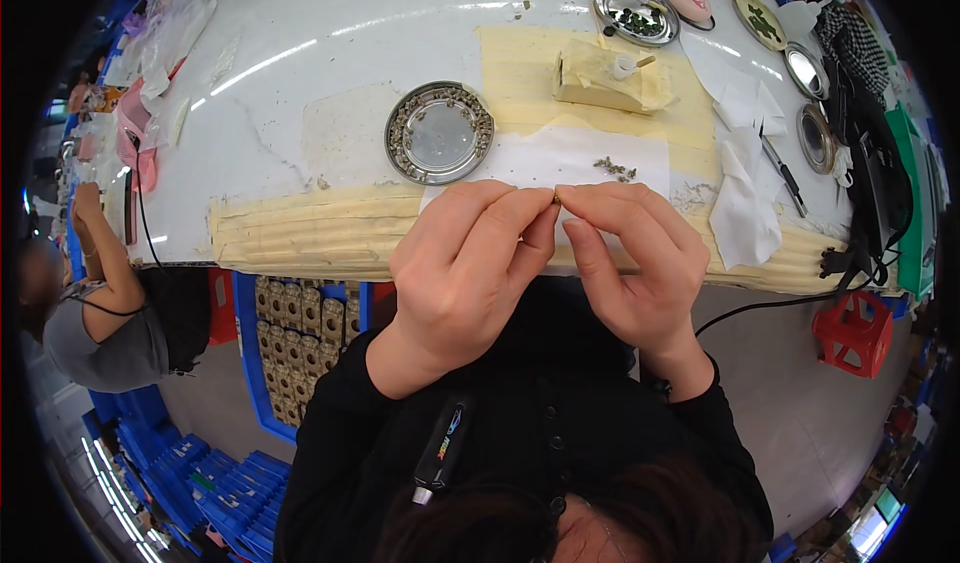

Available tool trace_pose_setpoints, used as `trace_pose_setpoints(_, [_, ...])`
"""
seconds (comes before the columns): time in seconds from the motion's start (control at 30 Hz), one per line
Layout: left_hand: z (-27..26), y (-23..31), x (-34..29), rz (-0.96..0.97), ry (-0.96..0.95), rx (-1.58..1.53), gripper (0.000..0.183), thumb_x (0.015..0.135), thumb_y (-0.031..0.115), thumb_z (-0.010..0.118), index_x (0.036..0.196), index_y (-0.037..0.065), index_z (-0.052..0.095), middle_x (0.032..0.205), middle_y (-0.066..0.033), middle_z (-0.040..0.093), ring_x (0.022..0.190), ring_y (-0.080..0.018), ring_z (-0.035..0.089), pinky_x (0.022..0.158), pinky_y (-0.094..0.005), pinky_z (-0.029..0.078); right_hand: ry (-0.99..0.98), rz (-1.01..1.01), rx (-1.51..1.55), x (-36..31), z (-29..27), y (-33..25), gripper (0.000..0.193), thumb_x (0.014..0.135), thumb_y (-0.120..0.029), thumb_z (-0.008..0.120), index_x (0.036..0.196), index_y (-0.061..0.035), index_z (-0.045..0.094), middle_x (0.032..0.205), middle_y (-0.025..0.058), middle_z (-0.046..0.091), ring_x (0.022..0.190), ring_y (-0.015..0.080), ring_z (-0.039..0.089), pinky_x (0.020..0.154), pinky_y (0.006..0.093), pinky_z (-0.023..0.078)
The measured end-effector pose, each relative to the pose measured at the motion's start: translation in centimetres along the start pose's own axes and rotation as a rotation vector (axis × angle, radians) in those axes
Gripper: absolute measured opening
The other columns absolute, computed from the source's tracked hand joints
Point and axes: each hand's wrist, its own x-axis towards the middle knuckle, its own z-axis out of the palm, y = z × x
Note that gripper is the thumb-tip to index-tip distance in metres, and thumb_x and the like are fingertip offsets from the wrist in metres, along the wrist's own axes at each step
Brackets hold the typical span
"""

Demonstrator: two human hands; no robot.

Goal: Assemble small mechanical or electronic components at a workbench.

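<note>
My left hand [462,268] and my right hand [645,258] meet fingertip to fingertip over the near edge of the table. Both are closed in a pinch around a tiny dark brass-coloured piece [556,200], mostly covered by the fingertips. Beneath and beyond them lies a sheet of white paper [560,153]. A small heap of similar-looking little metal pieces [615,170] rests on its right part. Just past my left hand stands a round metal dish [440,141], with many small pieces gathered along its rim.
A tape-covered block [600,78] holds a small white cup [625,66]. Tweezers [785,173] lie right beside a crumpled white cloth [745,203]. Farther back is a metal plate [600,8] of dark pieces. A blue crate [262,403] of metal parts sits below left, near another person [105,313].
</note>
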Motion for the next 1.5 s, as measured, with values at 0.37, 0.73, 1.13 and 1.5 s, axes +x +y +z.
trace_pose_setpoints(0.37, [-0.4,0.0,0.3,0.059,-0.032,-0.043,0.024,0.067,-0.008,0.078,0.089,-0.002,0.07,0.076,-0.0099,0.065,0.063,-0.0185,0.062,0.055,-0.0263,0.05,-0.07,0.427,0.437,-0.2,-0.6,0.2,0.003,0.083,0.001,0.067,0.085,0.0024,0.065,0.076,0.005,0.065,0.07,0.0108,0.062,0.064,0.0231,0.047])
trace_pose_setpoints(0.73, [-0.2,-0.8,0.1,0.008,-0.038,-0.283,0.025,0.067,-0.011,0.075,0.09,-0.002,0.069,0.081,-0.0103,0.067,0.071,-0.0198,0.064,0.063,-0.0271,0.051,-0.149,0.707,0.876,0.0,-1.2,-0.2,0.007,0.092,-0.004,0.061,0.093,0.0034,0.061,0.085,0.0041,0.064,0.077,0.007,0.06,0.07,0.0206,0.049])
trace_pose_setpoints(1.13, [0.5,-0.8,0.1,0.154,0.037,-0.088,0.031,0.064,-0.009,0.076,0.093,-0.003,0.07,0.08,-0.0094,0.064,0.068,-0.0216,0.063,0.056,-0.0288,0.051,-0.022,0.102,0.09,0.2,-0.5,-0.1,0.011,0.076,0.003,0.07,0.084,0.0,0.063,0.076,0.0078,0.063,0.066,0.0187,0.062,0.06,0.028,0.049])
trace_pose_setpoints(1.5, [0.5,-1.0,-0.3,0.153,0.058,-0.117,0.031,0.062,-0.01,0.076,0.091,-0.003,0.071,0.079,-0.0094,0.065,0.066,-0.0215,0.063,0.055,-0.029,0.05,-0.007,0.104,0.124,0.2,-0.5,-0.4,0.011,0.074,0.005,0.069,0.082,0.0004,0.063,0.074,0.0086,0.064,0.064,0.0213,0.062,0.057,0.0285,0.048])
